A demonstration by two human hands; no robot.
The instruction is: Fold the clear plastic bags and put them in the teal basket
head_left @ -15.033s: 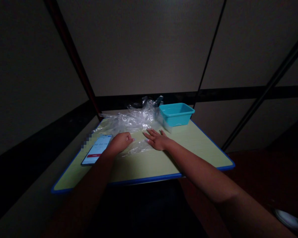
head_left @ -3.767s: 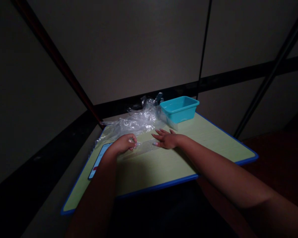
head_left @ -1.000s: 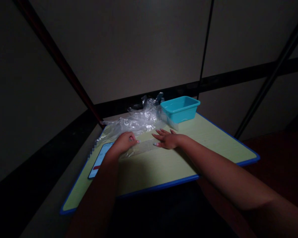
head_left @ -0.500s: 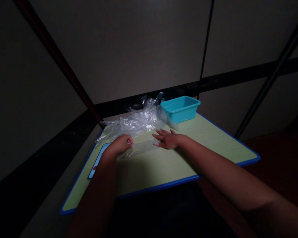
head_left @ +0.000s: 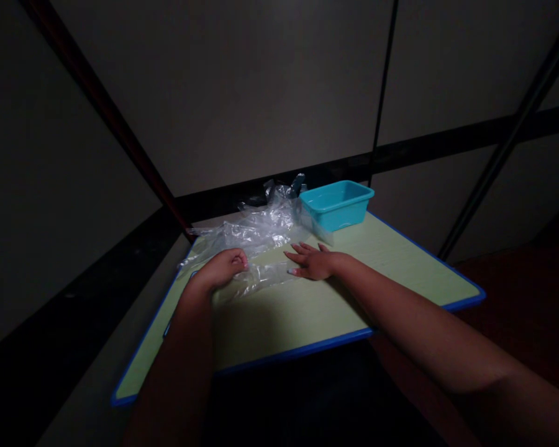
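A narrow strip of clear plastic, which looks like a folded plastic bag (head_left: 268,274), stretches across the table between my hands. My left hand (head_left: 226,268) is closed on its left end, thumb against curled fingers. At the other end, my right hand (head_left: 311,261) lies flat with fingers spread, resting over the plastic and the tabletop. Just beyond both hands spreads a crumpled heap of clear plastic bags (head_left: 256,230).
A turquoise plastic basin (head_left: 342,214) stands at the back right, with some clear plastic against its near left side. The pale green table (head_left: 298,323) has a blue edge. Under my left forearm a phone (head_left: 168,326) is mostly hidden. Dark panelled doors (head_left: 270,93) rise behind.
My left hand has shifted slightly left and up, and the plastic strip is more wrinkled near it. The left forearm now covers most of the phone. My right hand has stayed in place.
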